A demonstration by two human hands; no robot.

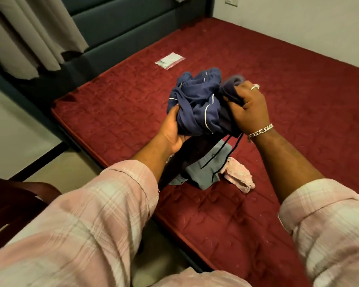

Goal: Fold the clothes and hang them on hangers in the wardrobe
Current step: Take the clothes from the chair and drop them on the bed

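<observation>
Pink plaid sleeves (95, 220) nearest the lens, rolled back from both forearms. Held up between two hands above the bed: a crumpled bundle of navy clothes (197, 104) with thin white piping, clear of the mattress. Left hand (172, 131) cupped under and against the bundle's left side, fingers curled into the cloth, grip closed on it. Right hand (247, 106) clenched on a greyer fold at the bundle's right edge, grip closed on the fabric; ring (255, 87) on one finger, silver chain bracelet (260, 131) at the wrist. Black drawstrings (222, 156) dangling from the bundle's underside. Directly below, lying on the mattress: a grey-blue garment (203, 172), and just beside it to the right a small pink patterned piece (239, 177). Dark red quilted mattress (298, 100) spread underneath. Farther off, near the headboard end, a small clear plastic packet (170, 60) flat on the mattress. Padded dark teal headboard (120, 19) beyond, pale curtains (33, 32) at upper left, dark wooden chair (15, 201) at lower left.
</observation>
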